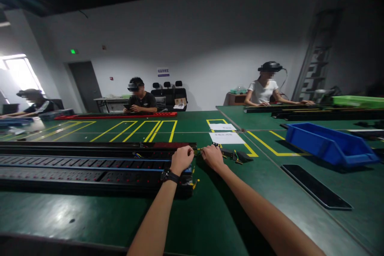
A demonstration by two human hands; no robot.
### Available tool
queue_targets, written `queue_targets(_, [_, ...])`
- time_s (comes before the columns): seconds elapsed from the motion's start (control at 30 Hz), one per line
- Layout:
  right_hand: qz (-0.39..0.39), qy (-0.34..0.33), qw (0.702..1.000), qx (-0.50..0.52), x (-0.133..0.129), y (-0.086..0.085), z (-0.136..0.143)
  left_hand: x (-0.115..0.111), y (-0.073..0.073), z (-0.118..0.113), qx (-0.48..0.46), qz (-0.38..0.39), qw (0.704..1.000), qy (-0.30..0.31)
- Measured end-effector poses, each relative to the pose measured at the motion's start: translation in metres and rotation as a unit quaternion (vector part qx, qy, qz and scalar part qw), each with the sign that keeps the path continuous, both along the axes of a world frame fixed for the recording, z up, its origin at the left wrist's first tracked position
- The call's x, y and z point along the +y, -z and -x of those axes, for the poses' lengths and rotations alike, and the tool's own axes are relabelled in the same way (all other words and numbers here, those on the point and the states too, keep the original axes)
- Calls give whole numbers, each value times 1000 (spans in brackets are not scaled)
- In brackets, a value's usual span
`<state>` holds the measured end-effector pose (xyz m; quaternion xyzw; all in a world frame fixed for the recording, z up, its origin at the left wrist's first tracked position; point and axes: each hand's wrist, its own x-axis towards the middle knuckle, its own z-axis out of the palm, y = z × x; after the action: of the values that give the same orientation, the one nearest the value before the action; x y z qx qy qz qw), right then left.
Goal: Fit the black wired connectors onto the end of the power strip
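Note:
Long black strips point(75, 175) with rows of sockets and small red dots lie side by side at the left. Over their right ends is my left hand point(181, 159), wearing a black watch, its fingers closed in a pinch near a thin yellow-green wire. Just right of it, my right hand point(212, 157) is closed too, fingertips at the same wire area; what either pinches is too small to make out. A black end piece with loose coloured wires point(240, 157) lies right of my right hand. Yellow wire ends point(195, 184) stick out from the nearest strip.
A blue bin point(327, 144) and a dark flat phone-like device point(316, 187) are at the right on the green table point(258, 216). White paper sheets point(227, 138) lie beyond my hands. Three people with headsets sit at the far tables, near black strips and a red strip point(120, 116).

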<state>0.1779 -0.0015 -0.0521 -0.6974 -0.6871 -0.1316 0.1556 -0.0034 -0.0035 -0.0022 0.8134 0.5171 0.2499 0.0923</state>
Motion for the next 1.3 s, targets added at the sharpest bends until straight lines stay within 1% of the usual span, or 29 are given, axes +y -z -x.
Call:
queue_targets(0.17, [1,-66,998,-10,-6,-4,5,-1,-2,0,2,5,1000,0])
queue_targets(0.23, [-1,-67,997,23,-9,-7,7,-1,-2,0,4,6,1000,-1])
queue_targets(0.3, [11,-59,994,87,-13,-11,4,-1,-3,0,5,4,1000,3])
queue_targets(0.37, [24,-68,984,162,-19,-15,-5,0,-4,0,6,3,1000,7])
queue_targets(0.43, [23,-90,972,214,-28,-20,-22,0,-4,0,5,4,1000,9])
queue_targets(0.5, [10,-104,968,229,-40,-24,-45,1,-5,-1,7,8,1000,11])
queue_targets(0.53, [5,-100,969,225,-46,-26,-58,1,-5,-1,7,8,1000,12])
queue_targets(0.6, [-1,-72,977,202,-60,-27,-85,1,-6,0,6,10,1000,13])
queue_targets(0.73, [8,59,989,134,-79,-25,-128,0,-8,1,1,11,1000,21])
queue_targets(0.8, [19,101,989,109,-85,-25,-141,0,-8,1,0,9,1000,28])
queue_targets(0.93, [31,165,982,90,-89,-29,-158,2,-8,0,4,13,1000,25])
queue_targets(1.1, [91,243,962,91,-90,-27,-176,3,-9,0,10,20,999,23])
queue_targets(1.2, [114,262,953,105,-90,-21,-184,3,-10,0,18,24,999,17])
queue_targets(1.3, [118,253,953,120,-91,-16,-188,3,-11,-1,24,29,999,14])
